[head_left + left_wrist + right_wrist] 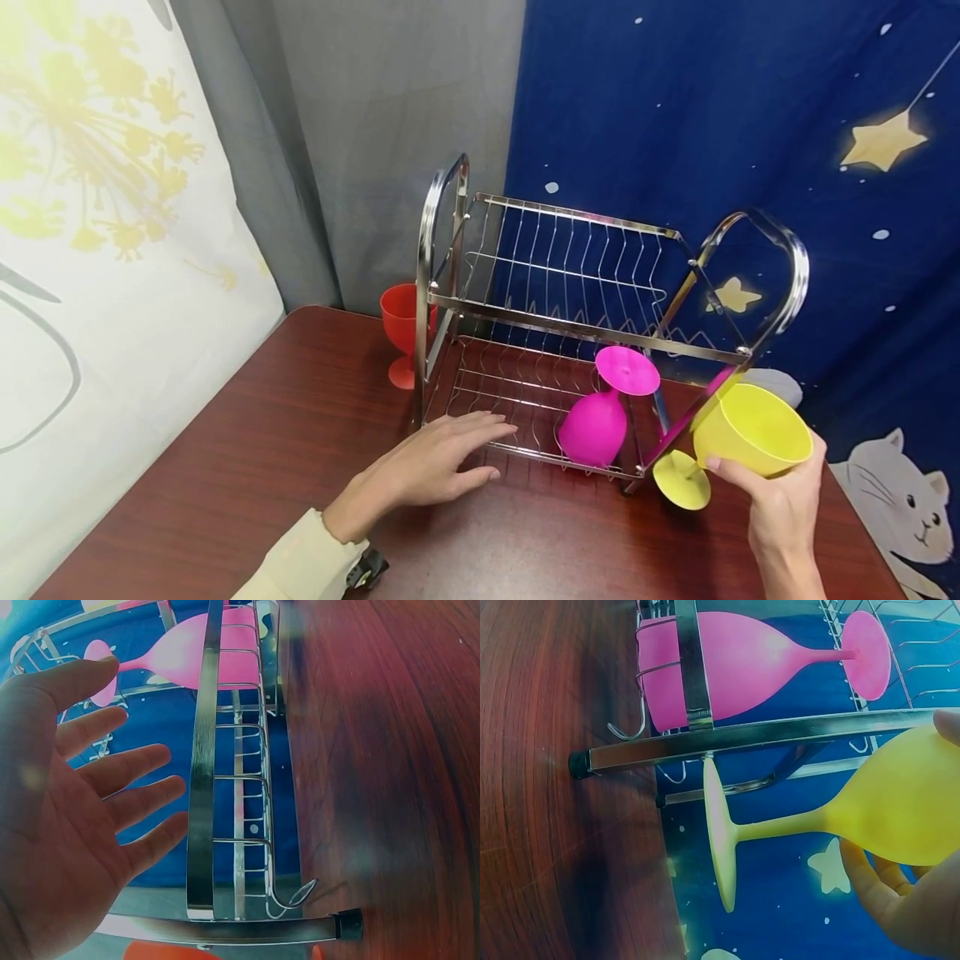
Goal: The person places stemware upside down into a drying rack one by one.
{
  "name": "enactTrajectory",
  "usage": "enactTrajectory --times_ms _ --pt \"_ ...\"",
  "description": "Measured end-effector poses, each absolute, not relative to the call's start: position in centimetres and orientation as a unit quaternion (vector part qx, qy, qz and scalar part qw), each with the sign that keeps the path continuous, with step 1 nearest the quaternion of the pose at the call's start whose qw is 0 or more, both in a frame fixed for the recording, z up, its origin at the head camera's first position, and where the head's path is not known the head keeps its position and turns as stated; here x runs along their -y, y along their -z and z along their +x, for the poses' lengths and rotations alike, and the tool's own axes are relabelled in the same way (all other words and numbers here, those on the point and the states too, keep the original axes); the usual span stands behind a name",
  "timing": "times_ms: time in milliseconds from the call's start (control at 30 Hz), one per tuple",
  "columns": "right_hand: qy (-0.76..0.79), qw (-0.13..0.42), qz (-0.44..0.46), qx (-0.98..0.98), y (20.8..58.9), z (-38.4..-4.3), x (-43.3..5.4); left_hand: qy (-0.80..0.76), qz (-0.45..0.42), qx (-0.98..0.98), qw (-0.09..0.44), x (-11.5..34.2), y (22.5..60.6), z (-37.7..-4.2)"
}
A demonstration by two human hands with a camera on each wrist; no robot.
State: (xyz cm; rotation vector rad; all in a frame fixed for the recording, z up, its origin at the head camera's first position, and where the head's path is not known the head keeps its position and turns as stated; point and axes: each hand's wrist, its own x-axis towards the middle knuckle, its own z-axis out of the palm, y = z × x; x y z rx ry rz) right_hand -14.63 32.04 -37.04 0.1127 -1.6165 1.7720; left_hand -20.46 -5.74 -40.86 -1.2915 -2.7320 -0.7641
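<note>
My right hand (787, 500) grips a yellow plastic goblet (750, 429) by its bowl, mouth up and tilted, beside the right end of the metal dish rack (588, 333). In the right wrist view its round foot (720, 836) is close to the rack's leg, above the table. A magenta goblet (596, 429) stands upside down on the rack's lower tier at the right. My left hand (431, 458) is held with fingers straight near the front edge of the lower tier, nothing in it; the left wrist view shows its palm and spread fingers (142, 795).
A red goblet (401, 321) stands upright on the brown wooden table (225, 467), just left of the rack. The rack's upper tier (570, 267) spans above the lower one. Behind hang a grey curtain (390, 125) and a blue one with stars (675, 125).
</note>
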Motion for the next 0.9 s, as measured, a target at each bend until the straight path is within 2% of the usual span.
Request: enactTrajectory --times_ms 533,900 --pt "-0.68 0.354 0.053 0.641 37.1 -13.4 -31.7 0.241 -0.414 0.878 0.012 5.8 40.9 -20.5" --pt "-0.672 0.325 0.035 0.665 36.7 -13.1 -31.8 0.234 -0.412 0.88 0.014 5.8 40.9 -20.5"
